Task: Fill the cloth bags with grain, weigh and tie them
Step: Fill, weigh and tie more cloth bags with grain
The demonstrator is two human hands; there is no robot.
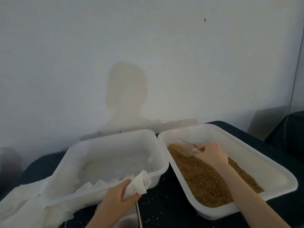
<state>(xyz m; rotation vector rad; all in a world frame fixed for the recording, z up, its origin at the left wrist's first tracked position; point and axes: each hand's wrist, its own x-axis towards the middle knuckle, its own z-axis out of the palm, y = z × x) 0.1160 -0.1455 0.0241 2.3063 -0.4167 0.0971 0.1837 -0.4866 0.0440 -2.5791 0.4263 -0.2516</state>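
- Brown grain (205, 176) is lying in the right tray (256, 155); right hand (211, 156) is gripping a clear scoop (186, 147) there
- Left hand (117, 197) is pinching an unfilled cloth bag (139, 182); filling, weighing, tying are remaining

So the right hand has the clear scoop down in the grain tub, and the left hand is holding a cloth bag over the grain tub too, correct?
Not quite. In the head view the left hand holds the cloth bag at the near rim of the other white tub, which holds no grain, not over the grain tub. The rest stands: the right hand has the clear scoop in the grain.
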